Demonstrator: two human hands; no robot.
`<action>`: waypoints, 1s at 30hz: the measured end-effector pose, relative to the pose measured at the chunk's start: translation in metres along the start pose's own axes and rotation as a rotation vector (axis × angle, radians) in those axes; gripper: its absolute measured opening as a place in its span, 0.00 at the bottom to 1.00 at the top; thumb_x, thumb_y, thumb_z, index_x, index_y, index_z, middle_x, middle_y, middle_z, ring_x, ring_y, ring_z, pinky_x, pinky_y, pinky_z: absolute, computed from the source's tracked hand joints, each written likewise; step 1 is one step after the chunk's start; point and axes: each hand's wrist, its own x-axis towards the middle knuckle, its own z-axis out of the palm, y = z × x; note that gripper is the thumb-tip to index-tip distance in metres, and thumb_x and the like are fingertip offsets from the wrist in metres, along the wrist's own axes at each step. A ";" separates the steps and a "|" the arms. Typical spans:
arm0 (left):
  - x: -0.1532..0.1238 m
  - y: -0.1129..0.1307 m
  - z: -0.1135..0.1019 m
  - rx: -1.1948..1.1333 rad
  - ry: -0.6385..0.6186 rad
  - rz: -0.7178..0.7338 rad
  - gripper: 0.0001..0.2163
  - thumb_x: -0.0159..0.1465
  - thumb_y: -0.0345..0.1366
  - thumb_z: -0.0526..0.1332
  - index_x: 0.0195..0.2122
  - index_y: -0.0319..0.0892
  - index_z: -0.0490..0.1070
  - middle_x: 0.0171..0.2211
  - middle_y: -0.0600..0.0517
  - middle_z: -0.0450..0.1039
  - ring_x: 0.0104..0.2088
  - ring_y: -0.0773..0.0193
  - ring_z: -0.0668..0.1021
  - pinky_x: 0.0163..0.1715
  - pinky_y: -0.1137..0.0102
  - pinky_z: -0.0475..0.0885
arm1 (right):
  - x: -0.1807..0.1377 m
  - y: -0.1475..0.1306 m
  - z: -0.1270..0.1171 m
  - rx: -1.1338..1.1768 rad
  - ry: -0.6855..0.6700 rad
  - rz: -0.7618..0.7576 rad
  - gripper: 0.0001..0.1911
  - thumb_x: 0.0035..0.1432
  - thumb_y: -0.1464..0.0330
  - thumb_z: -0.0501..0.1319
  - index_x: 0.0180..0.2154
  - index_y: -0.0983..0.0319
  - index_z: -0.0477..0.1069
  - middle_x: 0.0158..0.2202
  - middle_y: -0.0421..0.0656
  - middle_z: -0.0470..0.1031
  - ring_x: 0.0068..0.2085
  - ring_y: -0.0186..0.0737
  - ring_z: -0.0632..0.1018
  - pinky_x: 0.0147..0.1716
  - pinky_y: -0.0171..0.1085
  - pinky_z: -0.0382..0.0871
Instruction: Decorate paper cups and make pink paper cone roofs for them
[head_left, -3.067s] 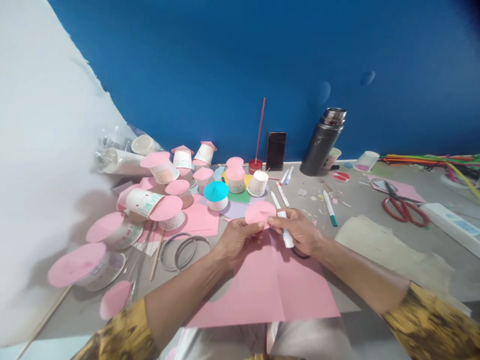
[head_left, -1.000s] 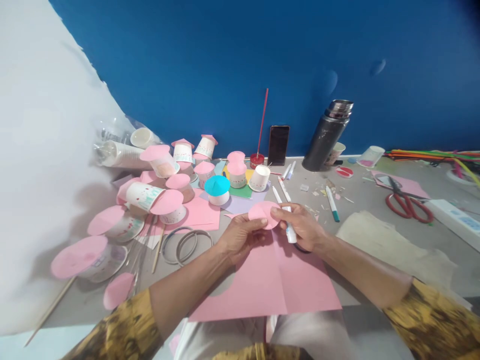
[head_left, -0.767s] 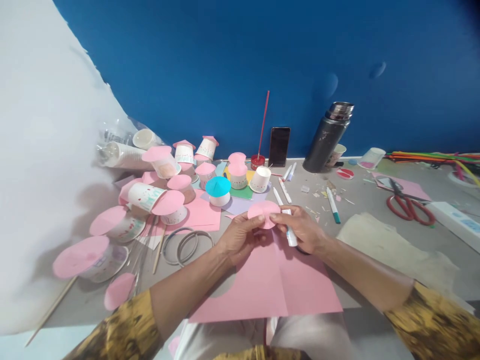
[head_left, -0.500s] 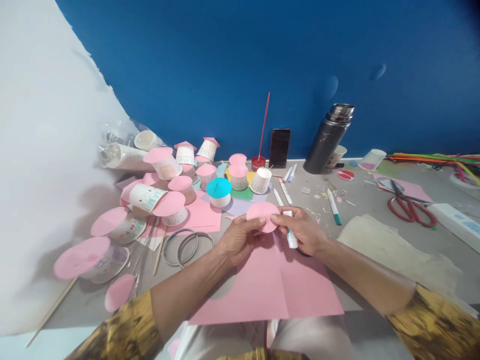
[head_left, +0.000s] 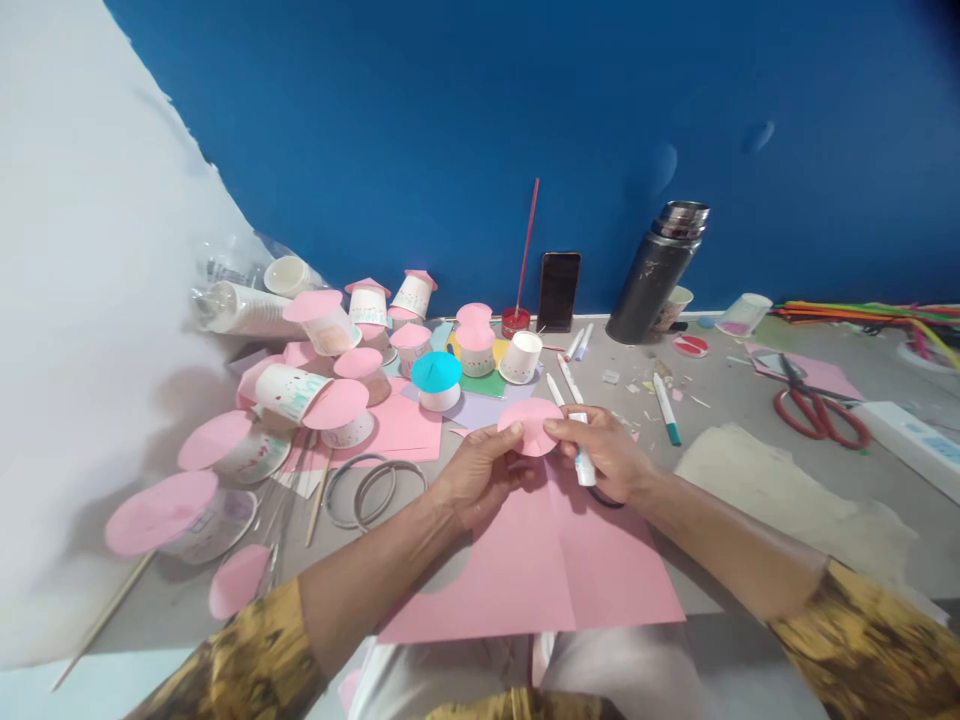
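Between both hands is a small pink paper disc [head_left: 531, 424]. My left hand [head_left: 480, 476] pinches its left edge, thumb on top. My right hand [head_left: 604, 450] pinches the right edge between thumb and fingers. A white marker [head_left: 584, 464] also lies across the right hand's fingers, its lower end pointing down. Beneath the hands is a large pink paper sheet [head_left: 525, 590] with a fold line and a curved cut-out on its left. A dark loop shows partly under my right hand; the rest of it is hidden.
Several paper cups with pink disc tops [head_left: 281, 390] crowd the left, beside one with a blue top [head_left: 436, 372]. Two metal rings [head_left: 390, 495] lie near my left forearm. Markers [head_left: 666, 408], a black flask [head_left: 651, 285], a phone [head_left: 560, 292] and red-handled scissors [head_left: 821, 415] are farther off.
The pink disc has shifted slightly up and right and is tilted flatter in my hands. Both hands keep their pinch on it. The whole view has shifted slightly.
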 end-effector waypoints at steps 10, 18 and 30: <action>-0.003 0.004 0.007 0.070 0.091 -0.066 0.18 0.40 0.38 0.83 0.26 0.36 0.79 0.22 0.51 0.74 0.25 0.68 0.73 0.29 0.69 0.70 | 0.000 0.001 -0.001 -0.007 0.021 -0.017 0.20 0.44 0.60 0.76 0.20 0.61 0.68 0.16 0.34 0.64 0.20 0.29 0.61 0.18 0.32 0.52; -0.003 0.005 0.006 0.103 0.061 -0.059 0.18 0.42 0.40 0.82 0.27 0.35 0.80 0.22 0.51 0.74 0.25 0.68 0.72 0.29 0.70 0.69 | 0.001 0.001 -0.003 -0.016 0.022 -0.002 0.20 0.43 0.60 0.75 0.19 0.61 0.67 0.15 0.34 0.63 0.19 0.29 0.60 0.18 0.33 0.49; -0.003 0.007 0.005 0.133 0.043 -0.057 0.18 0.43 0.42 0.82 0.28 0.35 0.81 0.23 0.51 0.74 0.25 0.68 0.72 0.29 0.70 0.69 | 0.001 0.002 -0.002 -0.001 0.009 -0.003 0.21 0.44 0.59 0.76 0.19 0.61 0.67 0.15 0.34 0.63 0.19 0.29 0.61 0.20 0.33 0.50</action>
